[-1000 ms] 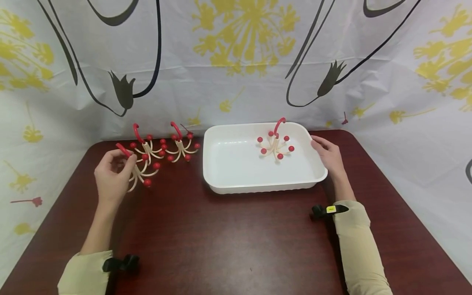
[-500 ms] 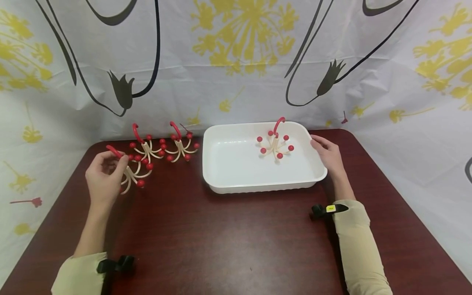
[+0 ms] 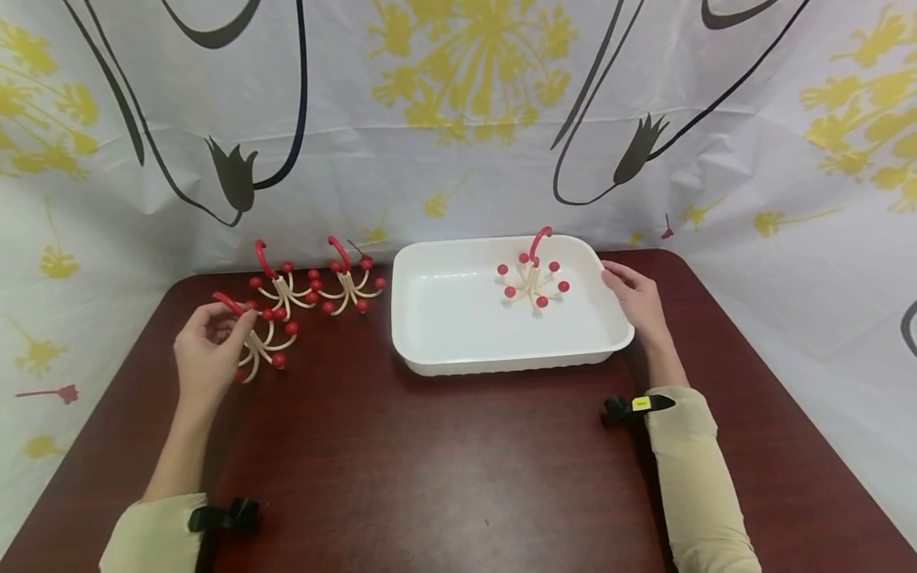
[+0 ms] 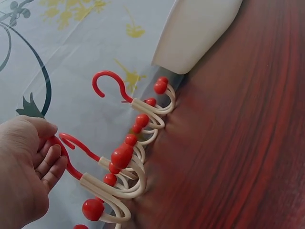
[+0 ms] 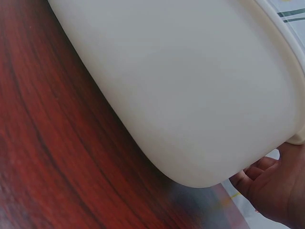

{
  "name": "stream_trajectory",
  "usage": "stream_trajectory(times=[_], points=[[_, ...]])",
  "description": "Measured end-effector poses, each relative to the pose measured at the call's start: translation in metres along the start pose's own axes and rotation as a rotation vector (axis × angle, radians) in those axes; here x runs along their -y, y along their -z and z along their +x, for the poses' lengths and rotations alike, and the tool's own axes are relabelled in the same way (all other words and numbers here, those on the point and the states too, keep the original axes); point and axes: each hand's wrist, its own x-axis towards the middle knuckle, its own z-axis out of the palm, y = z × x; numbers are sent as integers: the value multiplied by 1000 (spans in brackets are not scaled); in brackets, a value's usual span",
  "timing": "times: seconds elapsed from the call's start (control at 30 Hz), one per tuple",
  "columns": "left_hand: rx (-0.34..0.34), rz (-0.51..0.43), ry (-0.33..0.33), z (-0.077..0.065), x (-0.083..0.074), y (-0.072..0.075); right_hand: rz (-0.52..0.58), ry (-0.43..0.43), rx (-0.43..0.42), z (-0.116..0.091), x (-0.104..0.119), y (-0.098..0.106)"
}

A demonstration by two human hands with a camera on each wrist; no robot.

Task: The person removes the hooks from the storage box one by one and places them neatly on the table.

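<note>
My left hand pinches the red hook of a multi-arm hanger with curved cream arms tipped in red balls. In the left wrist view, thumb and fingers meet on that hook; whether the arms touch the table cannot be told. Just behind it stand two similar hangers, one nearer and one further right. My right hand holds the right rim of a white rectangular tray, its fingers partly hidden beneath the rim in the right wrist view. Inside the tray, toward the right, sits another such hanger.
Everything stands on a dark red-brown wooden table. A white cloth with yellow and grey flower prints hangs close behind the table's back edge and along both sides. The tray lies right of the loose hangers.
My left hand has moved left and slightly toward me with its hanger, away from the two behind. My right hand stays on the tray rim.
</note>
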Motion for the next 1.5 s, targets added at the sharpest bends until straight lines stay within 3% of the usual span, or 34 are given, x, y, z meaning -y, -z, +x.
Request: stream_trajectory(times=[0.33, 0.67, 0.87, 1.13, 1.5], points=[[-11, 36, -30, -1, 0, 4, 6, 12, -7, 0, 2, -1], [-29, 46, -38, 0, 0, 7, 1, 27, -36, 23, -31, 2], [-66, 98, -3, -1, -1, 13, 25, 5, -15, 14, -18, 2], [-123, 59, 39, 0, -6, 24, -11, 5, 13, -2, 4, -1], [-173, -61, -43, 4, -9, 23, -7, 9, 14, -3, 2, 0]])
